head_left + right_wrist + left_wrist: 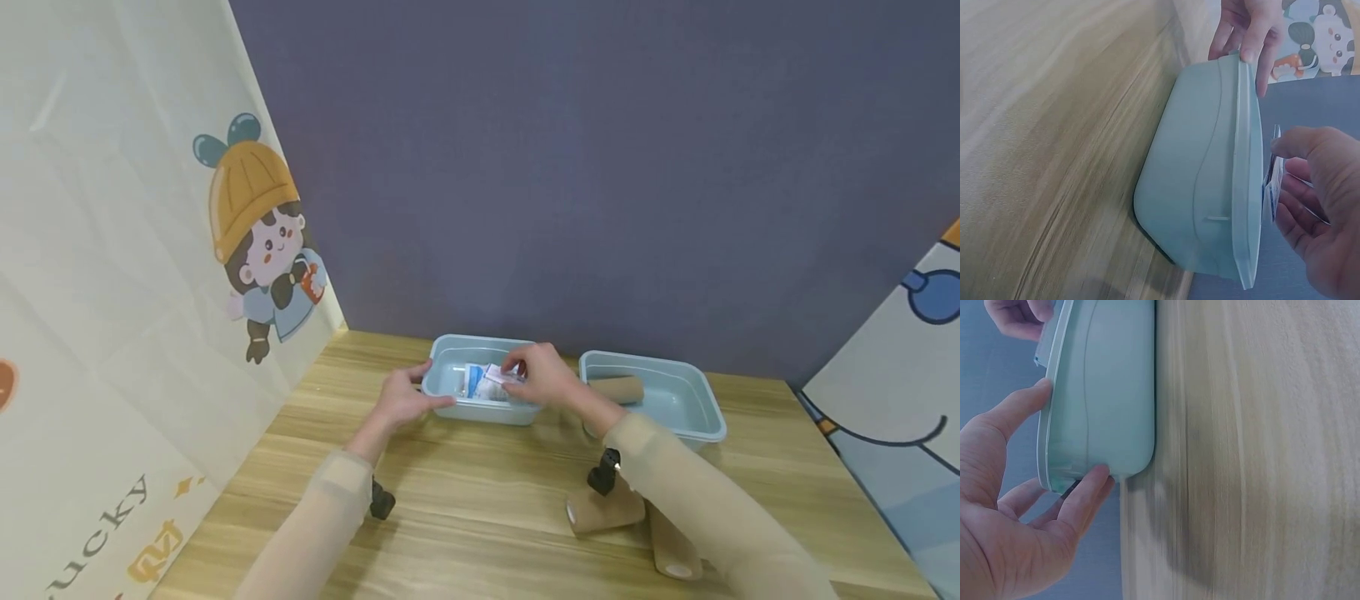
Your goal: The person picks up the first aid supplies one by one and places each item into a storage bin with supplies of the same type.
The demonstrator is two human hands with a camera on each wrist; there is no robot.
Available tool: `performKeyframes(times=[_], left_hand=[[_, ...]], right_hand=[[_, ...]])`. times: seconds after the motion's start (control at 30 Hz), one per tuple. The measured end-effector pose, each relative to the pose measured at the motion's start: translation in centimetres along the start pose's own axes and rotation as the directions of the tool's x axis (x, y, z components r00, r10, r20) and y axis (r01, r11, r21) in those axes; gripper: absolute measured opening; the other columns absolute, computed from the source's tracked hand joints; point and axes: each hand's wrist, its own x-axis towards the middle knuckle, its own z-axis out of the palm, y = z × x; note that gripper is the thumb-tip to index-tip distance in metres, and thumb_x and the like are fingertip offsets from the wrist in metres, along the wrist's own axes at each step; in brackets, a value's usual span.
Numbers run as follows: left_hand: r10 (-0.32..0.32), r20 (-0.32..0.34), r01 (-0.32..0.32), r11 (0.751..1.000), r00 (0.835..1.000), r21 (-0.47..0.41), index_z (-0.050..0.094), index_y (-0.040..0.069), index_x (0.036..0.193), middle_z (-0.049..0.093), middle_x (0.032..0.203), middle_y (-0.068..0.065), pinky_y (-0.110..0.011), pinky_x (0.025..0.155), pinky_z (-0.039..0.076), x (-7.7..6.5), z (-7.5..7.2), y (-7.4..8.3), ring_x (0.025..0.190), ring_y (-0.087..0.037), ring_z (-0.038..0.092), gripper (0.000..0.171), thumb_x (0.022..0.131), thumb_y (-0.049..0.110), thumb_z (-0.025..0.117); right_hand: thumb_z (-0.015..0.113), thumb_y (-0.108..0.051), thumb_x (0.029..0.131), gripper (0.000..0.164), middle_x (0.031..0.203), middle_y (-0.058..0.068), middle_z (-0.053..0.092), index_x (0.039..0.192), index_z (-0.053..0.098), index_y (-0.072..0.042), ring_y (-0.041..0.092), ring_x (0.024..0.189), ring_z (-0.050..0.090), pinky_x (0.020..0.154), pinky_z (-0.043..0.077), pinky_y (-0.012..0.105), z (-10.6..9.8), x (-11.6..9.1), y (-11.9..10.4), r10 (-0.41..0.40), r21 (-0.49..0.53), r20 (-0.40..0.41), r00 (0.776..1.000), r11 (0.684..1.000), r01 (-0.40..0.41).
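My left hand (401,400) holds the left end of a light blue plastic bin (486,413). In the left wrist view, its thumb lies at the rim and its fingers (1088,497) bear on the end wall. Over the bin's right half, my right hand (546,375) pinches a flat, thin white packet (498,375). The right wrist view has this packet (1274,181) between thumb and fingers, just above the rim. Inside the bin lie blue-and-white packets (474,380), partly covered by the right hand.
A second light blue bin (678,404) stands to the right, with a tan roll (621,389) in it. Nearer, two more tan rolls (606,512) with white ends lie on the wooden table (465,508), partly under my right forearm. A dark panel (570,183) rises behind.
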Motion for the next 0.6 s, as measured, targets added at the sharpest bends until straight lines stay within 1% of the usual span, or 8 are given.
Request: performKeyframes(times=[0.23,0.47,0.6], left_hand=[[0.005,-0.010,-0.005,1.000,1.000,-0.002,0.052,0.001,0.154,0.061,0.146,-0.032,-0.045,0.101,0.060,0.3,0.1,-0.4,0.124,-0.042,0.067,0.095,0.074,0.024,0.099],[0.001,-0.013,-0.001,1.000,1.000,-0.012,0.052,0.001,0.153,0.063,0.144,-0.031,-0.046,0.102,0.059,0.2,0.2,-0.5,0.123,-0.042,0.068,0.096,0.073,0.025,0.099],[0.005,-0.015,-0.005,1.000,1.000,-0.010,0.052,0.001,0.153,0.063,0.144,-0.031,-0.046,0.102,0.060,0.2,0.1,-0.5,0.124,-0.041,0.068,0.096,0.073,0.024,0.099]], right_hand=[[0.084,-0.021,0.087,0.017,0.092,0.001,0.080,0.101,0.081,-0.011,0.012,0.079,0.069,0.072,0.058,0.026,0.7,0.9,0.5,0.029,-0.024,0.047,0.998,0.999,-0.028],[0.085,-0.019,0.087,0.022,0.096,0.004,0.081,0.105,0.081,-0.008,0.016,0.082,0.072,0.075,0.060,0.028,1.3,1.4,0.8,0.068,-0.028,0.069,0.995,0.997,-0.066],[0.085,-0.019,0.087,0.023,0.095,0.005,0.081,0.106,0.081,-0.006,0.019,0.082,0.073,0.073,0.060,0.028,1.5,1.3,0.9,0.060,-0.035,0.071,0.996,0.998,-0.058]])
